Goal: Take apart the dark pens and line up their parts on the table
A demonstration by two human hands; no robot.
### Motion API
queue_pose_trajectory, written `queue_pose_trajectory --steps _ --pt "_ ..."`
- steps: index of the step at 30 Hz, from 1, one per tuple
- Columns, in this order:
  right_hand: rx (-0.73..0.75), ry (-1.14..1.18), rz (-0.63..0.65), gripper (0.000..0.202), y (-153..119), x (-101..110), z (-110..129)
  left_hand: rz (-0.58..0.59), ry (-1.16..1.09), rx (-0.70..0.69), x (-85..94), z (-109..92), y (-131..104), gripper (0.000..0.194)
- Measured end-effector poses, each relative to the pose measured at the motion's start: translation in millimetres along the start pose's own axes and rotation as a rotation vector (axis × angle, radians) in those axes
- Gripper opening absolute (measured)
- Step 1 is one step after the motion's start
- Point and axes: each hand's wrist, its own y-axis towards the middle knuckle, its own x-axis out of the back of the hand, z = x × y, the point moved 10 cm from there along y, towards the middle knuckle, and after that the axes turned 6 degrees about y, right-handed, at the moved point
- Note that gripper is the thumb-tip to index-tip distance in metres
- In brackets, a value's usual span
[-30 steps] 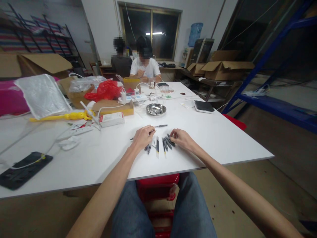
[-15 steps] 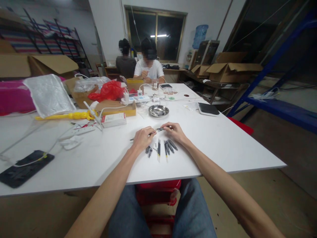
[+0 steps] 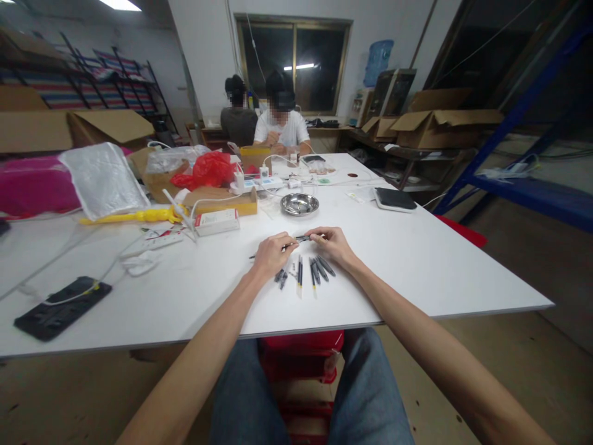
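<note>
Both hands are closed, fingertips close together, above the white table (image 3: 393, 266). My left hand (image 3: 272, 254) pinches a thin dark pen part (image 3: 288, 246), and a dark tip sticks out behind that hand. In the fingers of my right hand (image 3: 334, 245) is a slim dark pen piece (image 3: 303, 238) that points toward the left hand. Whether the two pieces touch is too small to tell. Just below lie several dark pen barrels (image 3: 321, 269), thin pen refills (image 3: 300, 272) with yellowish ends, and small dark pen parts (image 3: 280, 278) beside my left wrist.
Beyond my hands stands a shiny metal bowl (image 3: 299, 204). To the left are a white box (image 3: 217, 222), a yellow tool-like object (image 3: 152, 215), cables and a black phone-like slab (image 3: 62, 308). A black-topped device (image 3: 395, 199) lies right. Two people sit at the back.
The view has shifted slightly, so the scene sits a little farther right. Both hands keep their pinch on the pen parts, with only slight finger movement.
</note>
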Motion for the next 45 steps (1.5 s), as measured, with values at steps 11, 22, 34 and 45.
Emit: queue_pose_trajectory --steps 11,22,34,45 --pt "0.026 0.028 0.034 0.032 -1 -2 -1 0.015 0.012 0.0 -2.0 0 1 0.018" --pt "0.15 -0.094 0.04 0.019 -8 -16 28 0.08 0.131 -0.062 -6.3 -16 1 0.027" --pt "0.087 -0.1 -0.006 0.047 -3 -22 23 0.067 0.147 -0.256 -3.2 -57 1 0.067" --pt "-0.006 -0.019 -0.065 0.054 1 -5 8 -0.181 0.048 -0.228 48.1 -37 7 0.047"
